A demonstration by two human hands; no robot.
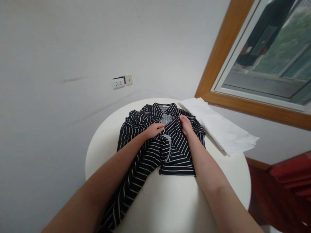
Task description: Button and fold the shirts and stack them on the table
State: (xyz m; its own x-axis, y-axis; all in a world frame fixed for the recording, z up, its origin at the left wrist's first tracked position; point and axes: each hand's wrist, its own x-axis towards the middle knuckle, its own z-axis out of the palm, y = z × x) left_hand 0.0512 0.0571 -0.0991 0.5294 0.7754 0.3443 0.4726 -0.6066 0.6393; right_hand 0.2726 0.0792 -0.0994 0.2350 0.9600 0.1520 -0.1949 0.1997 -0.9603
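A black shirt with thin white stripes [175,155] lies spread on a round white table [175,200], collar toward the wall. One sleeve trails off the near edge beside my left arm. My left hand [153,130] rests on the shirt's left front panel near the collar, fingers curled and pinching the fabric edge. My right hand [186,125] pinches the opposite front edge just right of the collar. The two hands are a short gap apart over the open neckline, where a lighter inner lining shows.
A folded white cloth [218,126] lies on the table's right side, running past the edge. A white wall with a socket [118,83] stands behind. A wood-framed window [255,106] is at the right, red fabric [291,181] below it.
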